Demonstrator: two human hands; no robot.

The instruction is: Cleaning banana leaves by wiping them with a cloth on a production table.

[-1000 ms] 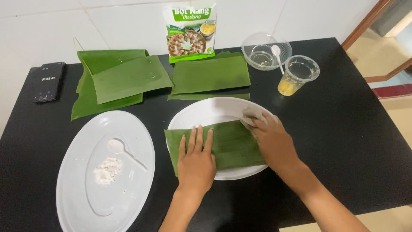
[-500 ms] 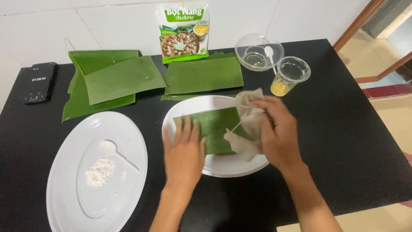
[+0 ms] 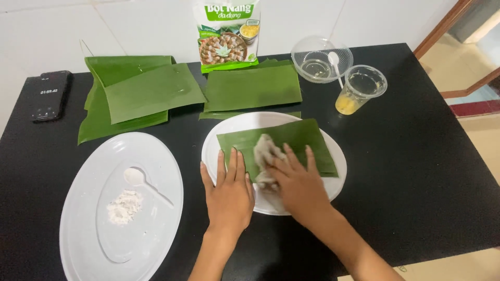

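My left hand [image 3: 230, 192] flat, open, pinning banana leaf [image 3: 291, 143] on white plate [image 3: 213, 156]. My right hand [image 3: 298, 183] clutching crumpled tissue [image 3: 264, 153], swept back from 3 o'clock edge toward centre: wiping ongoing.

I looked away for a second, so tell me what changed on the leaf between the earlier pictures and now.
The right hand carried its crumpled white cloth from the banana leaf's right end leftward to its middle, keeping hold. The left hand stayed flat on the leaf's left end. The round plate, leaf stacks and oval plate with powder stayed put.
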